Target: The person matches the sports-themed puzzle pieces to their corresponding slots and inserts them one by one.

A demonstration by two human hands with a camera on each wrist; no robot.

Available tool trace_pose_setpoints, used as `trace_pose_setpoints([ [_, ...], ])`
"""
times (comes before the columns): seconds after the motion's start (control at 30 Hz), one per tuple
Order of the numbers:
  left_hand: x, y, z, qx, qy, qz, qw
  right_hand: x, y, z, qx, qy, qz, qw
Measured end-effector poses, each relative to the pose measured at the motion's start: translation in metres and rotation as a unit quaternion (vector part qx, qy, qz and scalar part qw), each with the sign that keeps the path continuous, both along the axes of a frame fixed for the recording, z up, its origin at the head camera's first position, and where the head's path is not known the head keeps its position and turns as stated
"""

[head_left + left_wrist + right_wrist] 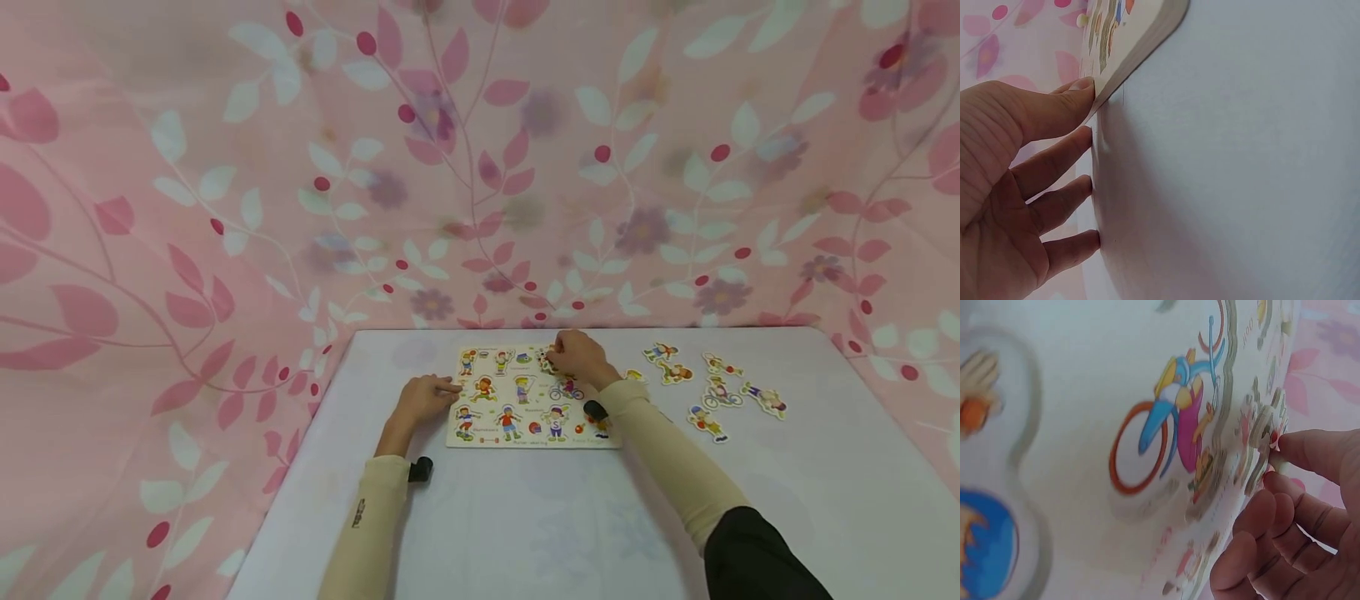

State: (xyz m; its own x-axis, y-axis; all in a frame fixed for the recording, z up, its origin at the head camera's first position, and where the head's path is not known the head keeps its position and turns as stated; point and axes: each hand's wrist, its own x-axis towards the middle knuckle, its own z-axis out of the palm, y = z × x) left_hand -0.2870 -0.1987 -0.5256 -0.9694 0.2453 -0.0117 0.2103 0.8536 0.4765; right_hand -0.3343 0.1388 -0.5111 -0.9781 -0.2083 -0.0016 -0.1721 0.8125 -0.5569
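A pale wooden puzzle board [491,417] with printed children playing sports lies on the white table. My left hand [423,398] is at its left edge. In the left wrist view the thumb [1079,94] touches the board's edge, while the other fingers reach down to the tabletop with their tips apart. Over the board's upper right part, my right hand [579,357] pinches a small cut-out puzzle piece [1264,430] between thumb and forefinger, against the board surface. Fingers partly hide that piece. Below it is a printed cyclist [1175,419].
Several loose figure pieces lie right of the board, among them a cyclist piece [722,393], a blue-capped figure [707,423] and a slanted figure [765,400]. One piece [634,375] lies close by the right wrist. A pink floral cloth [465,208] hangs behind the table [525,525].
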Motion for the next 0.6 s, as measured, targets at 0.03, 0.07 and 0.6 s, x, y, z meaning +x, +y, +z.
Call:
trace_pose_setpoints([
  [0.03, -0.0001, 0.0002, -0.0004, 0.001, 0.0, 0.0, 1.0, -0.0001, -0.0012, -0.0007, 0.004, -0.001, -0.003, 1.0],
  [0.07, -0.0002, 0.0003, -0.0007, 0.001, 0.0, 0.001, 1.0, -0.0003, -0.0023, -0.0013, 0.01, -0.001, -0.006, 0.9999],
  [0.6, 0.0005, 0.0002, 0.0013, 0.003, -0.001, 0.004, 1.0, 0.0038, -0.0109, 0.0001, 0.031, 0.001, -0.018, 0.9994],
])
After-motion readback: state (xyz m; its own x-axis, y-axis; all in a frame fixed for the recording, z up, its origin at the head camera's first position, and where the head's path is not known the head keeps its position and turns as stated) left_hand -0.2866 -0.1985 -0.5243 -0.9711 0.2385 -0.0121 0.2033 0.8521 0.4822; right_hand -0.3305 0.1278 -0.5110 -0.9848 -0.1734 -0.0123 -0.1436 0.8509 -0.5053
